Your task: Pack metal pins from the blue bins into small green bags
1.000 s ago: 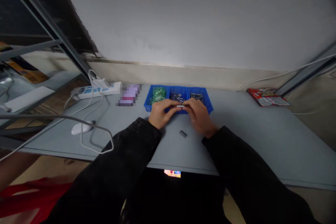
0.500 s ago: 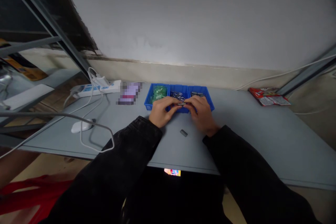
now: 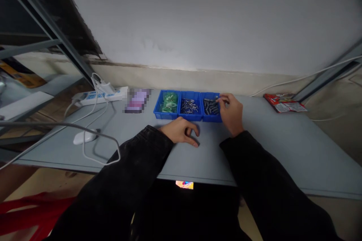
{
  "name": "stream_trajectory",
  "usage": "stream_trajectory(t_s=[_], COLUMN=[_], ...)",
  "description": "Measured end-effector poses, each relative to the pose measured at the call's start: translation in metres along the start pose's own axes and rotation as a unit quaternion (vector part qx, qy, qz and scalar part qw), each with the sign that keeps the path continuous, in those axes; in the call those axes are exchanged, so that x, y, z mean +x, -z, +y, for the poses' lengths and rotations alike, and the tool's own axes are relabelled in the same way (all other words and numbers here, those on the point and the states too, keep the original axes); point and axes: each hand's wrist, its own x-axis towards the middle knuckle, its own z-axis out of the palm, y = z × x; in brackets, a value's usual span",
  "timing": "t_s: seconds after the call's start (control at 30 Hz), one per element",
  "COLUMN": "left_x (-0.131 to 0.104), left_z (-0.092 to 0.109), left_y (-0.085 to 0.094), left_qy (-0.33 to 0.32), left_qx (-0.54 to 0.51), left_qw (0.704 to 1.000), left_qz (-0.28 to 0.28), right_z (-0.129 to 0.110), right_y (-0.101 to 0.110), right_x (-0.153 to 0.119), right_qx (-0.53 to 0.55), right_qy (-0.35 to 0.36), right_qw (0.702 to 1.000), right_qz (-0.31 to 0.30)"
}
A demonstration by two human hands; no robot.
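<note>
My left hand [image 3: 182, 131] rests low over the table in front of the bins, thumb and forefinger curved apart with a gap between them. A small dark edge shows by its thumb tip; the rest of it is hidden. At the right blue bin [image 3: 213, 119], my right hand [image 3: 230, 113] reaches over the rim with fingertips pinched together; what they hold, if anything, is too small to make out. Short dark grey cylindrical pieces [image 3: 209, 107] lie in that bin. The middle blue bin [image 3: 190, 117] contains thin shiny metal pins [image 3: 190, 106]. Green translucent pieces [image 3: 170, 101] fill the left blue bin [image 3: 165, 115].
Left of the bins lie a blurred-out purple item [image 3: 137, 100], a white power strip [image 3: 113, 96] with plugs, and a white rounded object [image 3: 85, 136] by a looping cable [image 3: 118, 147]. A red packet [image 3: 284, 103] lies at the far right.
My hands have parted. The right one moved right to the right bin; the left came down toward the front, where the loose dark grey piece lay. The bins' contents are now more visible.
</note>
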Motion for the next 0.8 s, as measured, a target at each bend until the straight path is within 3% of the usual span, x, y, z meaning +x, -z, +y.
stream_trajectory(t_s=[0.13,0.27,0.37,0.53,0.67,0.8], left_x=[0.0,0.002,0.003,0.001,-0.001,-0.001], left_z=[-0.002,0.001,0.007,0.013,0.012,0.01], left_y=[-0.001,-0.001,0.0,0.003,0.005,0.005], left_qy=[0.003,-0.014,-0.019,-0.041,-0.051,-0.061], left_qx=[-0.01,0.007,-0.009,-0.006,0.046,0.053], left_qw=[1.0,1.0,0.999,0.988,0.964,0.954], left_qz=[-0.02,0.005,0.046,0.15,0.258,0.288], right_z=[-0.004,-0.017,-0.033,-0.056,-0.058,-0.051], right_y=[0.002,-0.001,-0.003,-0.006,-0.008,-0.01], right_x=[0.002,-0.003,-0.013,-0.027,-0.029,-0.028], right_qx=[0.039,0.043,0.048,0.045,0.046,0.046], right_qy=[0.013,0.019,0.064,0.214,0.215,0.212], right_qw=[0.999,0.999,0.996,0.966,0.96,0.957], right_qz=[0.026,0.023,-0.039,-0.14,-0.175,-0.192])
